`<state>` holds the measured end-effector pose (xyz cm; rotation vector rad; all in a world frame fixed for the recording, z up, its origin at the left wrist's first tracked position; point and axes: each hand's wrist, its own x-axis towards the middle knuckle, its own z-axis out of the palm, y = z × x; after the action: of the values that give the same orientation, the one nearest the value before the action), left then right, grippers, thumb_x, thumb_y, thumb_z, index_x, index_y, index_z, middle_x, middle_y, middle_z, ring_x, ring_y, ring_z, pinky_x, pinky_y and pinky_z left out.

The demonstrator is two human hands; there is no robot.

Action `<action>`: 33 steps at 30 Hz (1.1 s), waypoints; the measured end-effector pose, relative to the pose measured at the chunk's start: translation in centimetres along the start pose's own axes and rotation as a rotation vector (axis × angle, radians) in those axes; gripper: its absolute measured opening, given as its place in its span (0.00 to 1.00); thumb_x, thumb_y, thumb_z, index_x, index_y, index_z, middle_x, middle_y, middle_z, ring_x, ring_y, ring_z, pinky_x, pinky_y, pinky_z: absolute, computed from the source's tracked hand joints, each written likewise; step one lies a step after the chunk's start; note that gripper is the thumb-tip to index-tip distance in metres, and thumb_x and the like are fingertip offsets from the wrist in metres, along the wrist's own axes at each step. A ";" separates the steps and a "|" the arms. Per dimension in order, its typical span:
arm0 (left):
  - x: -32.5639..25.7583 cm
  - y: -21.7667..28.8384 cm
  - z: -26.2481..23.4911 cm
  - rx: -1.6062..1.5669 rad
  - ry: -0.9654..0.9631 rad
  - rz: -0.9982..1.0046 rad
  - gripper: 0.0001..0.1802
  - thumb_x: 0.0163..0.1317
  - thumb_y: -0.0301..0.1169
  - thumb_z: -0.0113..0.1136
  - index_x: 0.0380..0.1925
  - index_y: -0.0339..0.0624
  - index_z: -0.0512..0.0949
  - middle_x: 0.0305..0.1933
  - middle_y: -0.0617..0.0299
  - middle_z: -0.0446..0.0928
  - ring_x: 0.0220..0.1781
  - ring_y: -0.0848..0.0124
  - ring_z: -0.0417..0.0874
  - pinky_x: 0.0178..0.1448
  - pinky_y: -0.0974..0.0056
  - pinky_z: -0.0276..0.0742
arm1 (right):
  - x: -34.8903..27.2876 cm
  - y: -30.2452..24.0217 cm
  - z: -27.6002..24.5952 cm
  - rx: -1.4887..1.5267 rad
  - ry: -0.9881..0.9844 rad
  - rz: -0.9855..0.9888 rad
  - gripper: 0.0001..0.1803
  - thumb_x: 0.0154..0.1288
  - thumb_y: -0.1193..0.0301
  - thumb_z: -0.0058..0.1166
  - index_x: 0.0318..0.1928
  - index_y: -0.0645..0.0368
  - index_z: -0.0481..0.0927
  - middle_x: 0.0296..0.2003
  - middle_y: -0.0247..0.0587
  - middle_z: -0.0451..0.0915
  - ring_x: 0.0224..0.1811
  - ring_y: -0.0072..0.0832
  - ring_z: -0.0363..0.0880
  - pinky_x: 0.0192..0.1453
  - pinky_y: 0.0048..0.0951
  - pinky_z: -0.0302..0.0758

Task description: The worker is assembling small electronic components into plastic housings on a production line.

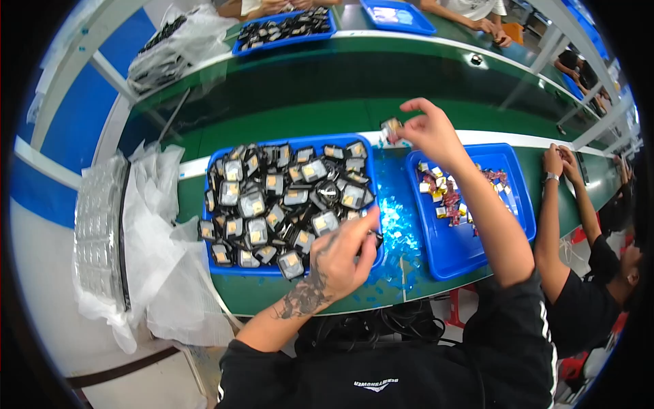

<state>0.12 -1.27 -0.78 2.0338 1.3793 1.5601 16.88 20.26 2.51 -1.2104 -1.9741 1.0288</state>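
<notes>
My left hand (pixel 344 255) rests at the near right corner of a blue tray (pixel 216 267) heaped with several small black square parts with gold and silver centres (pixel 272 201); its fingers curl over parts at the tray's edge. My right hand (pixel 429 129) is raised beyond the trays over the white strip of the belt, pinching one small square part (pixel 391 128) between thumb and fingers. Below that forearm lies a second blue tray (pixel 446 255) with several small red, yellow and white pieces (pixel 449 191).
A green conveyor belt (pixel 306 88) runs behind the trays. Crumpled white plastic bags and a stack of clear blister trays (pixel 102 225) lie at my left. A person's arms (pixel 565 204) work at my right. More blue trays (pixel 283 31) and other hands sit across the belt.
</notes>
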 end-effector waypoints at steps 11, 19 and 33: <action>-0.2 0.1 -0.2 0.158 -0.129 0.312 0.24 0.49 0.19 0.63 0.51 0.33 0.78 0.29 0.62 0.80 0.27 0.69 0.81 0.30 0.67 0.79 | 6.8 7.7 -0.4 -0.212 0.239 0.176 0.23 0.45 0.65 0.73 0.43 0.59 0.81 0.39 0.47 0.82 0.46 0.40 0.81 0.51 0.36 0.76; -0.1 -0.3 -0.1 0.142 0.031 0.235 0.30 0.51 0.14 0.61 0.57 0.29 0.68 0.37 0.49 0.82 0.30 0.64 0.83 0.32 0.64 0.81 | -1.9 -1.7 7.4 -0.494 -0.168 -0.411 0.11 0.57 0.65 0.63 0.40 0.55 0.83 0.35 0.44 0.79 0.45 0.44 0.80 0.47 0.43 0.77; 0.7 -0.8 0.6 -0.817 0.234 -0.501 0.13 0.75 0.29 0.44 0.53 0.32 0.71 0.53 0.53 0.77 0.50 0.69 0.80 0.56 0.66 0.75 | -10.8 -5.6 6.9 0.735 -0.103 -0.027 0.14 0.63 0.70 0.63 0.42 0.67 0.77 0.34 0.38 0.80 0.30 0.19 0.82 0.30 0.20 0.78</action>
<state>0.19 -0.07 -1.10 0.9721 0.9539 1.7410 13.25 6.73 2.62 -0.7257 -1.4467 1.6289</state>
